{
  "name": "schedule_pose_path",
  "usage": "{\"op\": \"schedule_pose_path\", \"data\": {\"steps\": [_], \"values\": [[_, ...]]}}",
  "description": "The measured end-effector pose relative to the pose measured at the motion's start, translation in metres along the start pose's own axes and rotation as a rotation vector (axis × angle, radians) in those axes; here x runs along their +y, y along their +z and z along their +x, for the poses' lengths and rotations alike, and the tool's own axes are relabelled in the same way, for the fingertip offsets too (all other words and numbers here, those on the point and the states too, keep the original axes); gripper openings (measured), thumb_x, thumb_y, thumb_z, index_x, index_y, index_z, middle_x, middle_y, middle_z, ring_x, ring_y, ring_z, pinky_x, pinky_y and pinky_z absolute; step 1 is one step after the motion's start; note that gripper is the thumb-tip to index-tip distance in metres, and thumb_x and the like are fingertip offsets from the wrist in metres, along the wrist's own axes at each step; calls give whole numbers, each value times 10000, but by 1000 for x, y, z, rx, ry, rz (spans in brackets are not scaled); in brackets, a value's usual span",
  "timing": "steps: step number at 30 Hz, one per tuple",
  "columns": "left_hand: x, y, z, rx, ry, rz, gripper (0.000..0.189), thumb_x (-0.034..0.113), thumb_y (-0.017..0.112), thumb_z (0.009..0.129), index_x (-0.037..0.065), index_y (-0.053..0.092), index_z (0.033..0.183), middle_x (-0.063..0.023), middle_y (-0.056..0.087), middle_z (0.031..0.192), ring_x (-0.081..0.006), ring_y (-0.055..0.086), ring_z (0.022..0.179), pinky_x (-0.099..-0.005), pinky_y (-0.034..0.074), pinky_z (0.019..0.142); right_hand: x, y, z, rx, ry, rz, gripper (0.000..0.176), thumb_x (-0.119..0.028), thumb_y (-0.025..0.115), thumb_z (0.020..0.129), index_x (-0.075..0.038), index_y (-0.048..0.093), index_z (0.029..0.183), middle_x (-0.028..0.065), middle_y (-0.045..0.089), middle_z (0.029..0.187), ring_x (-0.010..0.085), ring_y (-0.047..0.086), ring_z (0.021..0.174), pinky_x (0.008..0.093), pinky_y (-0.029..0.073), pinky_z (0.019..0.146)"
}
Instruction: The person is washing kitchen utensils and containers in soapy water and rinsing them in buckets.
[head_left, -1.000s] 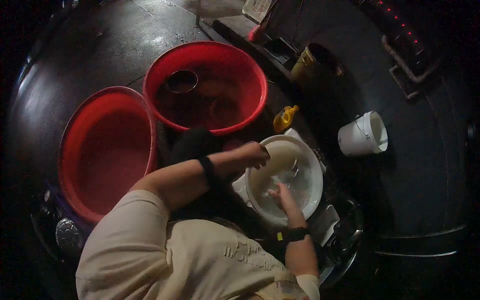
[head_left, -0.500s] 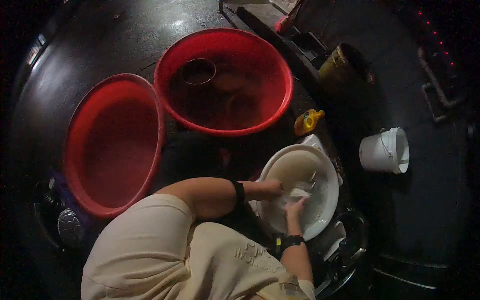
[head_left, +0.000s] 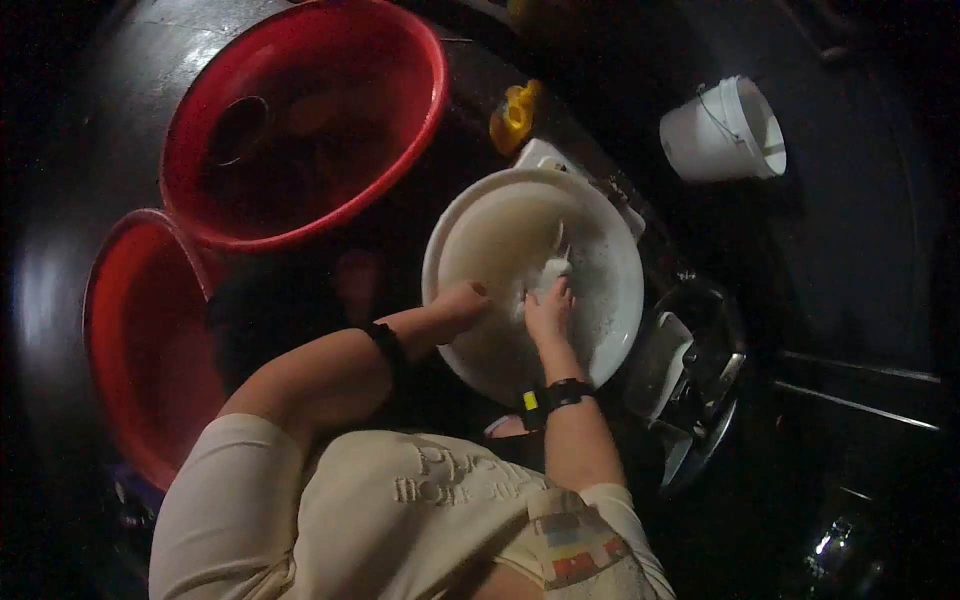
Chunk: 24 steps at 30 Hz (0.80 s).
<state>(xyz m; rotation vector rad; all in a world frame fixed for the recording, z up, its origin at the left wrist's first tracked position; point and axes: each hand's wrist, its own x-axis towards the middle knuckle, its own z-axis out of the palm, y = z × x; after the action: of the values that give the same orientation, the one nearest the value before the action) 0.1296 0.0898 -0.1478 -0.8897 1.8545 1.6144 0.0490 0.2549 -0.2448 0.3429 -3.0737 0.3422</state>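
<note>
A wide white basin (head_left: 628,300) of cloudy, sudsy water stands in front of me. My left hand (head_left: 464,302) is at the basin's left side, its fingers curled closed; whatever they hold, if anything, is hidden. In the middle of the basin my right hand (head_left: 550,315) reaches down, thumb and fingers closed about a small wet white piece (head_left: 556,268), whose kind I cannot make out. Just beyond it a thin pale edge (head_left: 559,235) shows at the water's surface.
Two large red tubs, one farther off (head_left: 425,130) and one nearer (head_left: 100,300), stand at the left. A yellow bottle (head_left: 514,118) is past the basin. At the right are a white bucket (head_left: 705,135) and metal pans with dishes (head_left: 665,365).
My view has swung right, so the tubs and basin sit farther left and higher. My hands have moved apart; the left is nearer the basin's rim, the right stays by the white piece.
</note>
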Motion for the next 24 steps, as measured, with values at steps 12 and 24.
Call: {"op": "schedule_pose_path", "data": {"steps": [12, 24], "values": [[-51, 11, 69, -420, 817, 508, 239, 205, 559, 754, 49, 575, 933, -70, 592, 825, -173, 553, 732, -312, 450, 613, 7, -30, 4, -590, 637, 1504, 319, -35, 596, 683, 80, 492, 962, 132, 562, 905, 232, 559, 844, 346, 452, 739], [35, 9, -21, -532, 187, 353, 264, 243, 569, 812, 8, 547, 930, -54, 594, 738, -116, 542, 629, -273, 440, 538, -15, -63, -11, -496, 711, 1684, 306, -75, 518, 790, 39, 470, 1069, 106, 566, 964, 219, 569, 842, 339, 458, 745]]}}
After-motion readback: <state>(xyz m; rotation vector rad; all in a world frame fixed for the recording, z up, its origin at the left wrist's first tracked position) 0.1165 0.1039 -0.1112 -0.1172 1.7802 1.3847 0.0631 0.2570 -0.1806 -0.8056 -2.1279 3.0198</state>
